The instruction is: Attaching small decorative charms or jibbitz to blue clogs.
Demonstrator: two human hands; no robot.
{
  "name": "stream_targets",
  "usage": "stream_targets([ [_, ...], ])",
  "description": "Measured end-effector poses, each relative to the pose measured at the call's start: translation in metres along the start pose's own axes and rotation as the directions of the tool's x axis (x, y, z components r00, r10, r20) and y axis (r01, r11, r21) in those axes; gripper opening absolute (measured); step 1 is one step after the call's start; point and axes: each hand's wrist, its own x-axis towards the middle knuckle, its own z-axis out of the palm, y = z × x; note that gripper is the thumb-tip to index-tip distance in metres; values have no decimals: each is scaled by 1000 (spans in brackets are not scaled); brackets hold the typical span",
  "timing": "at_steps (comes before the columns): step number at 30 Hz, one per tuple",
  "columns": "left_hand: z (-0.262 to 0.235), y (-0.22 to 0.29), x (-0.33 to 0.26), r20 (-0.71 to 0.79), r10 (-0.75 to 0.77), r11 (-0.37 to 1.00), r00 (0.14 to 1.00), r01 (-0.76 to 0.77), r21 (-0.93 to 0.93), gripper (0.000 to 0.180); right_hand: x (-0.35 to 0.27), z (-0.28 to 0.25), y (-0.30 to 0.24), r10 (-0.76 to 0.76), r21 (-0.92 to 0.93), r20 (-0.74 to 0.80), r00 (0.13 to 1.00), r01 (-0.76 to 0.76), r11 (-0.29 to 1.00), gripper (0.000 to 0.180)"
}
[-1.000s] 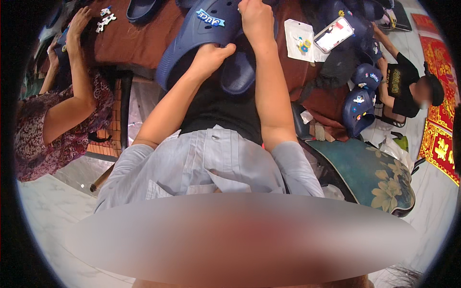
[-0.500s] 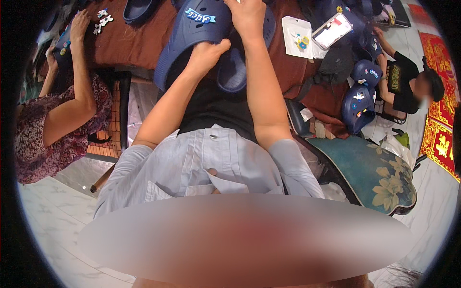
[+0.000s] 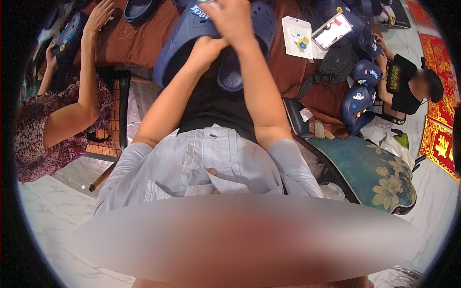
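Observation:
A navy blue foam clog [image 3: 180, 45] lies on the brown-covered table [image 3: 139, 43] at the top of the head view. My left hand [image 3: 206, 48] grips its side near the heel opening. My right hand [image 3: 233, 19] is closed over the top of the same clog, close to the strap; I cannot tell if something small is pinched in its fingers. A second navy clog [image 3: 259, 24] with holes lies right behind it, partly hidden by my right forearm.
A person in a patterned top sits at my left, holding a decorated clog [image 3: 67, 38]. Another person in black sits at the right by several navy clogs [image 3: 357, 103]. A white packet [image 3: 297, 38], a phone [image 3: 333, 30] and a floral chair [image 3: 379, 175] are nearby.
Both my hands and the clog have shifted up toward the top edge of the view. The person at the left has stretched an arm further onto the table.

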Motion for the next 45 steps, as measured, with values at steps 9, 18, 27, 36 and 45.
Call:
stream_targets([
  [9, 18, -6, -4, -88, 238, 971, 967, -239, 0, 40, -6, -18, -11, -42, -226, 130, 991, 71, 972, 13],
  [18, 11, -40, 25, -84, 426, 904, 901, -421, 71, 33, -33, 15, -10, -118, -187, 124, 985, 141, 972, 22],
  [27, 13, -20, 5, -48, 274, 951, 961, -263, 160, 36, -36, 17, 2, 8, -93, 88, 996, 0, 996, 24],
  [36, 16, -56, 37, -187, 529, 846, 828, -533, 30, 35, -39, 17, -11, -158, -78, 151, 976, 171, 982, 32],
  [45, 0, -18, 19, -150, 226, 845, 962, -271, -462, 27, -37, -66, 22, 26, -198, -109, 994, -48, 979, 22],
])
